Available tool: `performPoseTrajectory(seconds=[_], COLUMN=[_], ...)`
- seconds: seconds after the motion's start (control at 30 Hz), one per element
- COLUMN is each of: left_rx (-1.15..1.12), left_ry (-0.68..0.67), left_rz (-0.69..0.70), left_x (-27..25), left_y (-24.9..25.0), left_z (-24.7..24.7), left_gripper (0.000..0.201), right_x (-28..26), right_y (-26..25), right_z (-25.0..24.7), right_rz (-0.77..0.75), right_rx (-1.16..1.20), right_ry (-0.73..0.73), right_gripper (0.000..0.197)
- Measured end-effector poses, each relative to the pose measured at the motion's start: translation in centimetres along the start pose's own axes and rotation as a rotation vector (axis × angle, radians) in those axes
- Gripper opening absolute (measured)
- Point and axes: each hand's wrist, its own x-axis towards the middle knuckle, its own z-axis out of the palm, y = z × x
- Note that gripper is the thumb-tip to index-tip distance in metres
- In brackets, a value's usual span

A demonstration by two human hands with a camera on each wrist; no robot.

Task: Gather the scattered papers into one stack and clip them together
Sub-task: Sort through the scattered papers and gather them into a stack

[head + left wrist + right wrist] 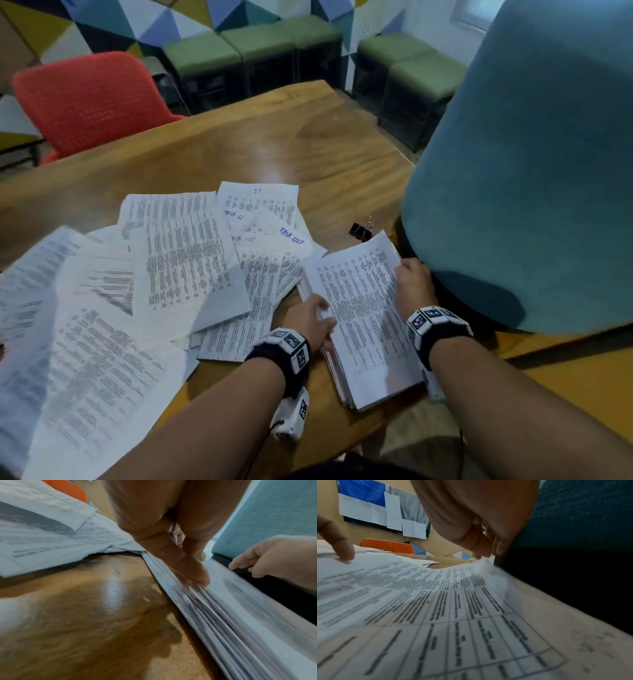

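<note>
A stack of printed papers (pixel 363 329) lies near the front edge of the wooden table (pixel 308 144). My left hand (pixel 325 322) grips the stack's left edge, thumb on top and fingers against the sheet edges (pixel 193 577). My right hand (pixel 404 274) pinches the right edge of the top sheets (pixel 484 555). Several loose printed sheets (pixel 154 267) lie fanned and overlapping to the left of the stack. A black binder clip (pixel 360 230) sits on the table just beyond the stack's far corner; in the right wrist view only its wire handle (pixel 469 560) shows.
A large teal upholstered chair (pixel 531 171) stands right against the stack's right side. A red mesh chair (pixel 85 102) is across the table at the far left. Green stools (pixel 239 54) line the patterned wall.
</note>
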Motion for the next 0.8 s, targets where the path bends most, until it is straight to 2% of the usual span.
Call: performPoseTrajectory(seconds=[0.1,0.23,0.3,0.43,0.53,0.67,0.8], left_rx=[-0.099,0.139,0.166,0.169,0.127,0.133,0.132], left_ry=[0.03,0.188,0.271,0.368,0.49,0.584,0.581], left_rz=[-0.064,-0.028,-0.023,-0.101,-0.194,-0.401,-0.625], left_x=[0.1,0.6,0.8,0.4,-0.3,-1.9,-3.8], left_y=[-0.2,-1.1,-2.0,-5.0,-7.7,-12.5,-16.9], left_z=[-0.5,-3.2,-4.9,-8.8,-11.8,-15.5,-18.2], left_gripper=[0.017,0.025,0.032,0.039,0.039,0.056,0.077], right_x=[0.1,0.0,0.2,1.5,2.6,4.6,6.7], right_y=[-0.3,-2.6,-4.4,-9.2,-12.5,-16.1,-19.0], right_z=[0.3,1.5,2.2,3.4,3.7,4.6,6.3], right_rz=[0.011,-0.123,-0.186,-0.289,-0.315,-0.324,-0.183], right_rx=[0.015,-0.014,0.042,0.173,0.243,0.257,0.281], right_ry=[-0.015,-0.041,-0.081,-0.116,-0.158,-0.225,-0.244], right_gripper=[0.036,0.029,0.031,0.028,0.032,0.036,0.047])
